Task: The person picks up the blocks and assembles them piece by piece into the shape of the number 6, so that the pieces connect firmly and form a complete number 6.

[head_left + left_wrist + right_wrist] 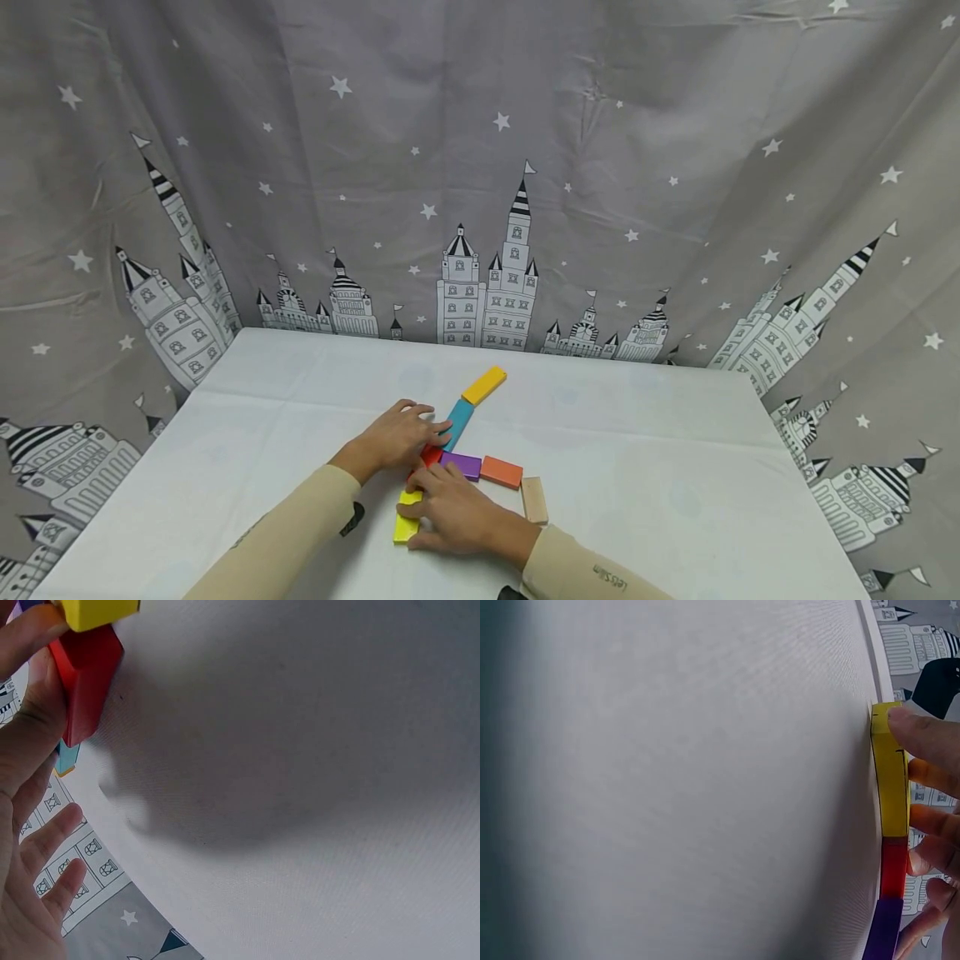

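Note:
A yellow block [407, 527] lies nearest the person, its far end meeting a red block [431, 456]. My right hand [457, 512] grips the yellow block, its thumb [922, 735] at the near end and fingers along the far side. My left hand [397, 437] holds the red block [86, 690] between thumb and index finger, the other fingers spread beyond it. Past the red block run a blue block [459, 423] and an amber block [484, 386]. A purple block [462, 466] branches right from the red one, followed by an orange block [501, 472] and a plain wood block [534, 500].
The blocks lie on a table with a white cloth [637, 467]. A grey curtain [600, 167] printed with castles and stars hangs behind the table and along both sides. Both forearms, in tan sleeves [281, 537], reach in from the near edge.

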Tool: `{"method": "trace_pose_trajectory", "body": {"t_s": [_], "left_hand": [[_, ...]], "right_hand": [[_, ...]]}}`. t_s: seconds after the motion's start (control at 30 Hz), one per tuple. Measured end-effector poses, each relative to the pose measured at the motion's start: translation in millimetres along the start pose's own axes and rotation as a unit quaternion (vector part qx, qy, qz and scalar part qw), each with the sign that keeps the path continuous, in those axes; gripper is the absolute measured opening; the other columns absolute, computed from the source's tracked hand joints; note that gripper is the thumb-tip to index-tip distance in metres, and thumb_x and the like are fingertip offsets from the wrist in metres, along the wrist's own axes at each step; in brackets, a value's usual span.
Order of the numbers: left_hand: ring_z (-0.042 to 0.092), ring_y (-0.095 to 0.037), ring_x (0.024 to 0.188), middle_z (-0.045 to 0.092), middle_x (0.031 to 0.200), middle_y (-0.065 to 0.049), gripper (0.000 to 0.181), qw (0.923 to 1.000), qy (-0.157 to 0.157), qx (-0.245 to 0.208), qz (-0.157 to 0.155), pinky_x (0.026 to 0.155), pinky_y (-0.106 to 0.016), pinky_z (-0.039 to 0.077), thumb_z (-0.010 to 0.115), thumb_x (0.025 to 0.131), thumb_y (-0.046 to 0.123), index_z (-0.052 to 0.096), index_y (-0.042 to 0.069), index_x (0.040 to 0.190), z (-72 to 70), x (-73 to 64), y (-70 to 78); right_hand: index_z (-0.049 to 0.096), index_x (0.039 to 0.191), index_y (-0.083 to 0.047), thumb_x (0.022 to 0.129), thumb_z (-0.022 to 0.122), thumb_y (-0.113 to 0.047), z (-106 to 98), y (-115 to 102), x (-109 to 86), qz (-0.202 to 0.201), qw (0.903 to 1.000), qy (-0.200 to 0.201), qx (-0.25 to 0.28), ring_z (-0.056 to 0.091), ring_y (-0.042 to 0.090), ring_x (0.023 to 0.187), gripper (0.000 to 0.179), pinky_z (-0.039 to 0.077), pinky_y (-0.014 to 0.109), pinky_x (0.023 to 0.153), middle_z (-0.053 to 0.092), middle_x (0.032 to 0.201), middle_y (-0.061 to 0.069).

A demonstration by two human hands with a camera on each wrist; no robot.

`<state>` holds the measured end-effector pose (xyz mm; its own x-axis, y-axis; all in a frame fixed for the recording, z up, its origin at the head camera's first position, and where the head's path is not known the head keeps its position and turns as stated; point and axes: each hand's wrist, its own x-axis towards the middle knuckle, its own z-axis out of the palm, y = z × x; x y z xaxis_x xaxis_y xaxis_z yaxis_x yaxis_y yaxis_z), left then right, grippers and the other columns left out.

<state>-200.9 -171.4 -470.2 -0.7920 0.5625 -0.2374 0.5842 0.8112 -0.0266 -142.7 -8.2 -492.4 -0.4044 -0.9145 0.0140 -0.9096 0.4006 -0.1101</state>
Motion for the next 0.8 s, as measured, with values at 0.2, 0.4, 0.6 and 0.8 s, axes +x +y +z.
{"method": "trace_pose_trajectory", "body": {"t_s": [0.2,0.4,0.6,0.8], "left_hand": [[0.04,-0.027,0.135,0.049,0.143,0.009,0.056,1.0,-0.002,-0.002,0.007,0.111,-0.05,0.029,0.073,0.083,0.038,0.056,0.029,0.135,-1.0,-0.7,-0.6],[0.04,-0.027,0.134,0.049,0.144,0.008,0.055,0.9999,-0.001,-0.003,0.014,0.111,-0.05,0.029,0.072,0.084,0.037,0.055,0.029,0.135,-0.8,-1.3,-1.7],[0.04,-0.026,0.134,0.049,0.143,0.01,0.055,0.9999,-0.001,0.005,0.01,0.111,-0.049,0.028,0.072,0.084,0.039,0.055,0.03,0.135,-0.7,-0.9,-1.7],[0.04,-0.025,0.134,0.05,0.143,0.01,0.053,1.0,0.0,0.0,0.008,0.111,-0.048,0.028,0.072,0.084,0.04,0.057,0.03,0.134,-1.2,-0.8,-1.5]], "right_hand": [[0.063,0.128,-0.031,0.092,0.059,-0.051,-2.1,2.1,1.8,-0.008,0.9999,-0.005,0.011,0.042,0.008,0.12,0.042,0.036,0.027,0.101,0.05,0.129,-0.007],[0.064,0.127,-0.032,0.091,0.061,-0.047,-4.2,5.6,3.9,-0.017,0.9998,-0.001,0.001,0.043,0.009,0.119,0.039,0.035,0.028,0.103,0.051,0.128,-0.007],[0.064,0.128,-0.031,0.092,0.062,-0.044,-5.0,9.6,4.7,-0.031,0.9995,-0.008,0.007,0.043,0.009,0.12,0.039,0.033,0.028,0.106,0.052,0.128,-0.007],[0.063,0.128,-0.031,0.092,0.062,-0.042,-4.4,13.4,5.6,-0.044,0.9989,-0.012,0.004,0.043,0.008,0.119,0.038,0.034,0.027,0.105,0.052,0.129,-0.007]]}}
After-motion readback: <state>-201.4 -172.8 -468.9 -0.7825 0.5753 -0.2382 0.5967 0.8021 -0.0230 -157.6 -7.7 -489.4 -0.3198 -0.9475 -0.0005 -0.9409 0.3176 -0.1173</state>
